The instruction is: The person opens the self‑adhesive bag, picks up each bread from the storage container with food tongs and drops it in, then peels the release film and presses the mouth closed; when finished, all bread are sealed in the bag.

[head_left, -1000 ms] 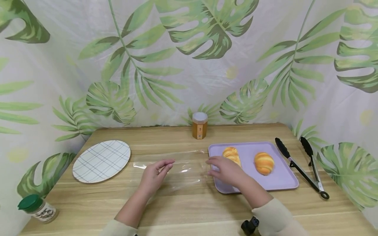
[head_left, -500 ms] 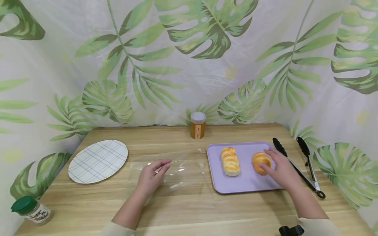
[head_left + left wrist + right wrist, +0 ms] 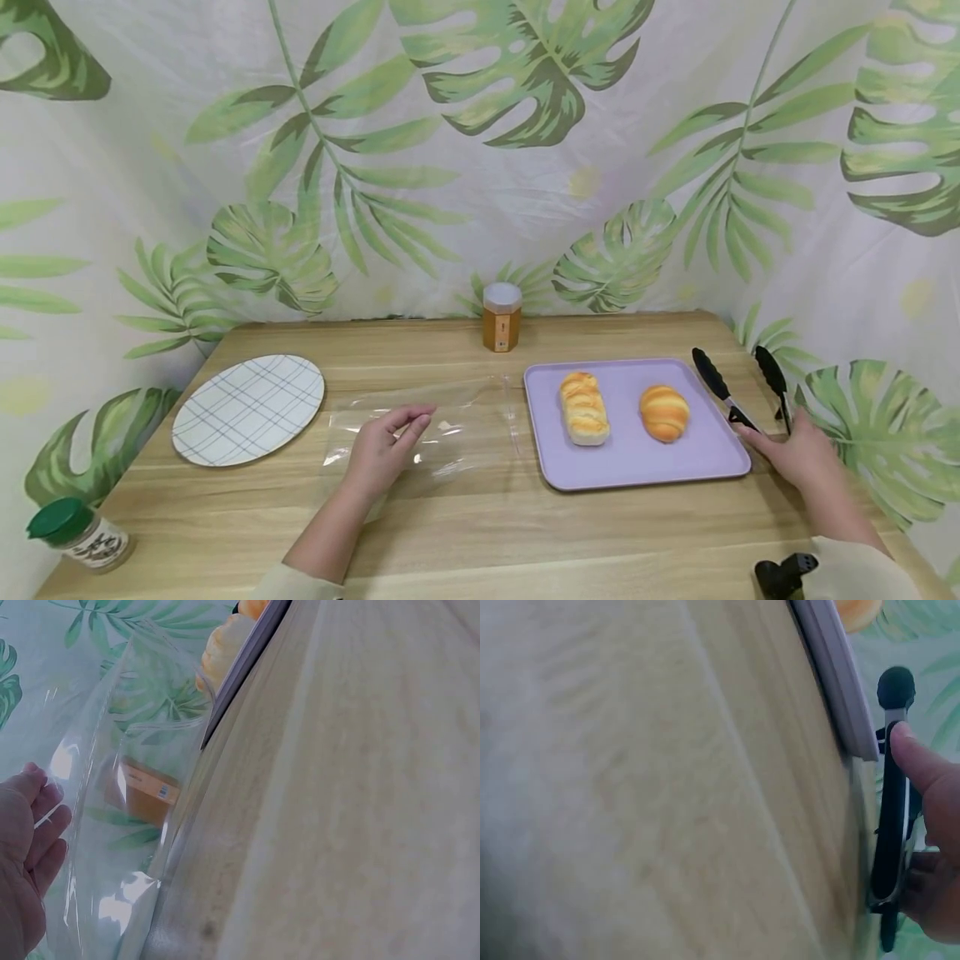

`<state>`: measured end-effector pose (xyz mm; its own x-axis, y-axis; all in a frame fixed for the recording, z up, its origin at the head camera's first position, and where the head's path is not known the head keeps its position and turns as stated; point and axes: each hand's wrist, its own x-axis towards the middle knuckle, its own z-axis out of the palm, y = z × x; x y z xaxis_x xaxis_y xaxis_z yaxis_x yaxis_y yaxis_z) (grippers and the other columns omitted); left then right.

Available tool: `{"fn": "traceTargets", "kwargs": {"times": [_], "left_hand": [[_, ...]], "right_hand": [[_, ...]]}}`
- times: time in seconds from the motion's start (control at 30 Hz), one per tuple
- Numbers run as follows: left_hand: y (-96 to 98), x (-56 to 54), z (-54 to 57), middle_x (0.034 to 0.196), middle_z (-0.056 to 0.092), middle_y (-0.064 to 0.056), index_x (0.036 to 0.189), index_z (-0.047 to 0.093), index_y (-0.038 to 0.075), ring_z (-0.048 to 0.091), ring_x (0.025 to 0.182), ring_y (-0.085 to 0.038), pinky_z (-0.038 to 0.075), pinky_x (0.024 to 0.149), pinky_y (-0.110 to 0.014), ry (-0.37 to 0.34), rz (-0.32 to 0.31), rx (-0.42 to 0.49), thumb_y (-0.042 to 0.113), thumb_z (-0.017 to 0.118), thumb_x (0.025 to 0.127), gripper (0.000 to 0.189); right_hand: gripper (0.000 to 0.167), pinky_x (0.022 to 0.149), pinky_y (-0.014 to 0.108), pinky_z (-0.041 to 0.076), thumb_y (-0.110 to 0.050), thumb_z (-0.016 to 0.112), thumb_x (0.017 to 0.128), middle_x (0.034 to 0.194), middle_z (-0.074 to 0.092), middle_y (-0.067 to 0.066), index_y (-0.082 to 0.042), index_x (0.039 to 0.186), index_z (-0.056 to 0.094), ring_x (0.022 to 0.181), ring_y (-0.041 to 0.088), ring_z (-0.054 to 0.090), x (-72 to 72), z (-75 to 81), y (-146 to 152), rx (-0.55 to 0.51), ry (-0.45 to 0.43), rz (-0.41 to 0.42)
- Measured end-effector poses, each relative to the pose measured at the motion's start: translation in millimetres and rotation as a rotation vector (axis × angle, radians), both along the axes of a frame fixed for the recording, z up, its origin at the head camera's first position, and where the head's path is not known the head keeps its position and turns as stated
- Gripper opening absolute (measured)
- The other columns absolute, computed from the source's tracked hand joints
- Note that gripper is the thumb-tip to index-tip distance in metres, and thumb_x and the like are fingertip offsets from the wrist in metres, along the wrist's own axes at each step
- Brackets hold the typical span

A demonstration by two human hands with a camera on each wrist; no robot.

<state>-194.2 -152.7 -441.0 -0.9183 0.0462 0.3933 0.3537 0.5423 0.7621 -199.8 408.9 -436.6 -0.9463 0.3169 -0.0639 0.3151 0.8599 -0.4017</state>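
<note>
Between its thumb and fingers, my left hand [image 3: 378, 454] pinches a clear plastic bag [image 3: 472, 437], spread out above the middle of the table. In the left wrist view the see-through bag [image 3: 135, 825] hangs beside the fingers. At the right, my right hand [image 3: 806, 462] grips spread black-and-metal tongs [image 3: 711, 375] around their arms. The right wrist view has the thumb [image 3: 911, 750] on one arm of the tongs [image 3: 889, 825], with fingers around the other side. A long bread loaf [image 3: 584, 408] and a round bun [image 3: 664, 413] lie on a purple tray [image 3: 626, 467].
A checked white plate [image 3: 251, 410] lies at the left of the wooden table [image 3: 480, 542]. Near the front left corner stands a green-lidded shaker [image 3: 82, 533]. An amber jar [image 3: 502, 318] stands at the back, before a leaf-patterned cloth [image 3: 450, 167].
My right hand has left the bag's right side, passed over the tray and the bun, and reached the tongs. The left hand has stayed in place with the bag.
</note>
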Motion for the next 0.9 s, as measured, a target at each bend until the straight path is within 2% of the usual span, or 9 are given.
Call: {"fn": "traceTargets", "kwargs": {"times": [0.13, 0.27, 0.4, 0.5, 0.6, 0.7, 0.9], "left_hand": [[0.7, -0.5, 0.1, 0.107, 0.075, -0.008, 0.107, 0.074, 0.009, 0.069, 0.107, -0.028, 0.055, 0.093, -0.049, 0.012, 0.008, -0.006, 0.016, 0.065, 0.094, 0.017], [1.5, -0.3, 1.1, 0.107, 0.075, -0.008, 0.108, 0.074, 0.008, 0.069, 0.107, -0.028, 0.055, 0.093, -0.049, 0.002, 0.010, -0.006, 0.016, 0.065, 0.094, 0.018], [1.3, 0.6, 3.0, 0.109, 0.075, -0.008, 0.108, 0.074, 0.008, 0.069, 0.107, -0.026, 0.055, 0.093, -0.047, -0.024, 0.014, -0.001, 0.017, 0.065, 0.094, 0.019], [1.7, 0.1, 2.4, 0.110, 0.075, -0.009, 0.108, 0.074, 0.008, 0.069, 0.107, -0.026, 0.055, 0.093, -0.047, -0.038, 0.014, 0.002, 0.017, 0.066, 0.094, 0.019], [2.0, -0.5, 2.0, 0.110, 0.074, -0.009, 0.108, 0.074, 0.008, 0.069, 0.108, -0.027, 0.055, 0.093, -0.046, -0.041, 0.015, 0.005, 0.018, 0.066, 0.094, 0.019], [2.1, -1.6, 1.3, 0.110, 0.074, -0.010, 0.108, 0.074, 0.008, 0.069, 0.109, -0.029, 0.055, 0.093, -0.047, -0.037, 0.020, 0.007, 0.019, 0.066, 0.094, 0.019], [1.6, -3.9, 0.2, 0.110, 0.074, -0.012, 0.107, 0.073, 0.007, 0.068, 0.109, -0.031, 0.055, 0.094, -0.049, -0.020, 0.020, 0.014, 0.017, 0.067, 0.093, 0.018]], "right_hand": [[0.110, 0.106, 0.071, 0.030, -0.062, 0.052, 0.092, 0.139, 0.018, 0.053, 0.020, 0.146, 0.004, 0.128, 0.066, 0.025, -4.0, -5.7, 8, -0.054, -0.043, -0.022], [0.105, 0.105, 0.070, 0.032, -0.060, 0.052, 0.092, 0.136, 0.024, 0.053, 0.023, 0.143, 0.014, 0.125, 0.066, 0.029, -3.7, -7.8, 10, -0.060, -0.021, -0.026], [0.105, 0.104, 0.071, 0.032, -0.060, 0.054, 0.091, 0.136, 0.024, 0.053, 0.022, 0.143, 0.015, 0.125, 0.066, 0.029, 0.2, -5.9, 7, -0.063, 0.017, -0.020], [0.101, 0.104, 0.073, 0.029, -0.057, 0.054, 0.093, 0.137, 0.023, 0.053, 0.020, 0.145, 0.014, 0.124, 0.067, 0.027, 8.4, -2.5, 4, -0.079, 0.067, -0.015], [0.095, 0.098, 0.073, 0.035, -0.054, 0.054, 0.095, 0.133, 0.032, 0.051, 0.020, 0.144, 0.020, 0.118, 0.066, 0.036, 18.4, 3.2, -1, -0.071, 0.130, 0.000], [0.089, 0.088, 0.070, 0.041, -0.052, 0.056, 0.095, 0.122, 0.044, 0.048, 0.019, 0.141, 0.030, 0.107, 0.061, 0.047, 29.6, 10.4, -10, -0.035, 0.190, 0.031], [0.079, 0.074, 0.060, 0.048, -0.049, 0.063, 0.091, 0.107, 0.055, 0.037, 0.014, 0.135, 0.043, 0.092, 0.050, 0.056, 58.0, 23.5, -38, 0.015, 0.198, 0.115]]}}
